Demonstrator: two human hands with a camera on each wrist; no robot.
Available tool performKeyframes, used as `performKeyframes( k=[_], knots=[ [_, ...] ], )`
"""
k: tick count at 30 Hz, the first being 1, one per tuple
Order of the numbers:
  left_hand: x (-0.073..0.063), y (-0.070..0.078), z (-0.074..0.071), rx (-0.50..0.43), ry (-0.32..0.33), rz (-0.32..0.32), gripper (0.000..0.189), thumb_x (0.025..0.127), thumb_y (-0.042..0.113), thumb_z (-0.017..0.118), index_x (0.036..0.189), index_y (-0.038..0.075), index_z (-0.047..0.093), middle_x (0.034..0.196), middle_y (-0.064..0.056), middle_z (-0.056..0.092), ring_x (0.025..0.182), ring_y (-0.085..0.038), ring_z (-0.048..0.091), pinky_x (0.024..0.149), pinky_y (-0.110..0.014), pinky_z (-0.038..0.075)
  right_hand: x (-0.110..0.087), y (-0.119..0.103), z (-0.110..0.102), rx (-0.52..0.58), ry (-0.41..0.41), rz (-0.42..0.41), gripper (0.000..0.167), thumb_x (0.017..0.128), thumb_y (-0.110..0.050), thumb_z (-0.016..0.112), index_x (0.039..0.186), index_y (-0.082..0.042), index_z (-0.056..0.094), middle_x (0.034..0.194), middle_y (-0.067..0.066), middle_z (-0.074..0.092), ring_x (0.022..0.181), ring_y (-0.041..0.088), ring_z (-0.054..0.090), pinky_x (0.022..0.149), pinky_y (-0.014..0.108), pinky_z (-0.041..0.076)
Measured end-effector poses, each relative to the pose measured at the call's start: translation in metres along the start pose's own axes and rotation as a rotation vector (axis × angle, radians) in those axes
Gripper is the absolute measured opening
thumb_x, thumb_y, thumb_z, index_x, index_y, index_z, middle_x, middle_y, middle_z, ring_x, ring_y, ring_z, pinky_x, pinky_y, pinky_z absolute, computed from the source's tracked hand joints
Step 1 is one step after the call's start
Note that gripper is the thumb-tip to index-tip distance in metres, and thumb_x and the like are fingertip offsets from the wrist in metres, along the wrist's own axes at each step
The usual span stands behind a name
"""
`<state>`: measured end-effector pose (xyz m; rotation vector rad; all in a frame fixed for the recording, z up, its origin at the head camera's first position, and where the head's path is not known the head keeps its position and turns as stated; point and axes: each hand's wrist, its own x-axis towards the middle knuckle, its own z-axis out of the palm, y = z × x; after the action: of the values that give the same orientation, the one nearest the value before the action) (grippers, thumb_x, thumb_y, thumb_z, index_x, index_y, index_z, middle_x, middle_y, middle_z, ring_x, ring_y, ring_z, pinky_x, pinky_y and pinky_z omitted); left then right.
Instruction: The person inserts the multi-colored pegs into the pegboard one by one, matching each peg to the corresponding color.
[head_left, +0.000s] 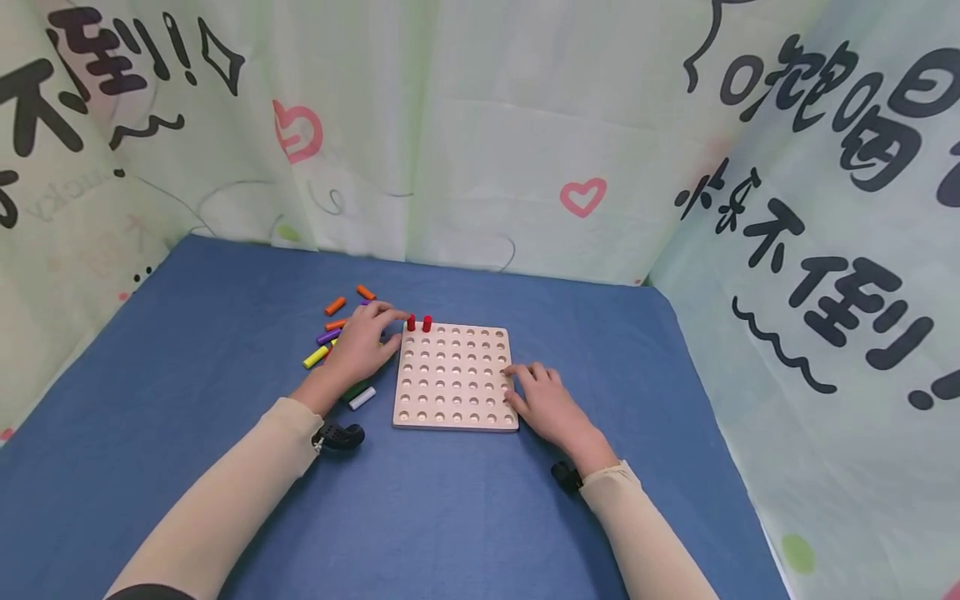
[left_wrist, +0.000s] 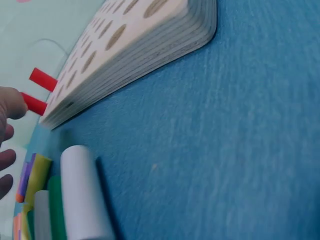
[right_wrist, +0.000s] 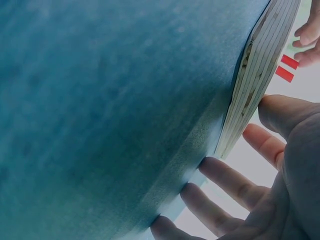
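A pale wooden pegboard with rows of round holes lies flat. Two red pegs stand upright in its far left corner, the left peg beside the other peg. My left hand reaches over the loose pegs, one fingertip against the top of the left red peg; its other fingers are spread loosely in the left wrist view. At the board's right edge rests my right hand. Its thumb touches the edge, and its other fingers extend loosely along that side.
Loose pegs lie left of the board: an orange peg, a yellow peg, a white peg, and several purple, green and other ones, partly hidden under my left hand. A blue cloth covers the table. Printed curtains hang behind it.
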<state>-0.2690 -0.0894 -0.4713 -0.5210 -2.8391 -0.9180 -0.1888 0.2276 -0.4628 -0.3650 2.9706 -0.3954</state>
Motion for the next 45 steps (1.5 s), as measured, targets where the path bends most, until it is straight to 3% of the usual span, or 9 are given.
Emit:
performKeyframes(
  k=[6, 17, 29, 34, 45],
  knots=[
    [-0.009, -0.006, -0.006, 0.041, -0.047, 0.014, 0.043, 0.101, 0.018, 0.066, 0.143, 0.014, 0.061, 0.144, -0.017, 0.054, 0.132, -0.040, 0.048, 0.110, -0.058, 0.042, -0.001, 0.000, 0.000, -0.002, 0.000, -0.007, 0.043, 0.108, -0.035, 0.054, 0.147, -0.016, 0.051, 0.142, 0.019, 0.052, 0.137, 0.046, 0.044, 0.107, 0.061, 0.043],
    [-0.034, -0.026, -0.028, -0.006, -0.014, -0.125, 0.040, 0.100, 0.009, 0.062, 0.139, 0.002, 0.058, 0.139, -0.022, 0.056, 0.129, -0.042, 0.049, 0.106, -0.058, 0.043, 0.000, 0.001, 0.000, -0.007, 0.000, -0.006, 0.043, 0.109, -0.035, 0.053, 0.147, -0.016, 0.051, 0.141, 0.020, 0.052, 0.137, 0.047, 0.044, 0.107, 0.061, 0.043],
    [-0.065, -0.039, -0.039, 0.103, -0.028, -0.091, 0.022, 0.096, 0.001, 0.064, 0.117, -0.001, 0.070, 0.118, -0.023, 0.061, 0.107, -0.039, 0.056, 0.091, -0.054, 0.051, -0.001, 0.001, -0.001, 0.007, -0.007, -0.010, 0.043, 0.109, -0.035, 0.053, 0.148, -0.016, 0.051, 0.141, 0.020, 0.052, 0.136, 0.047, 0.044, 0.106, 0.061, 0.043],
    [-0.070, -0.038, -0.042, 0.133, -0.021, -0.076, 0.023, 0.096, -0.002, 0.062, 0.118, -0.003, 0.071, 0.117, -0.023, 0.063, 0.106, -0.040, 0.058, 0.093, -0.055, 0.052, 0.000, 0.001, 0.000, 0.008, -0.010, -0.010, 0.043, 0.109, -0.034, 0.053, 0.147, -0.016, 0.051, 0.141, 0.020, 0.052, 0.137, 0.047, 0.043, 0.107, 0.062, 0.043],
    [-0.068, -0.028, -0.041, 0.239, -0.081, -0.131, 0.034, 0.096, -0.003, 0.062, 0.129, 0.000, 0.069, 0.117, -0.023, 0.066, 0.101, -0.037, 0.061, 0.089, -0.053, 0.055, 0.002, 0.002, 0.000, 0.006, -0.023, -0.015, 0.042, 0.109, -0.035, 0.053, 0.147, -0.016, 0.050, 0.142, 0.021, 0.051, 0.137, 0.048, 0.042, 0.106, 0.062, 0.043]
  ],
)
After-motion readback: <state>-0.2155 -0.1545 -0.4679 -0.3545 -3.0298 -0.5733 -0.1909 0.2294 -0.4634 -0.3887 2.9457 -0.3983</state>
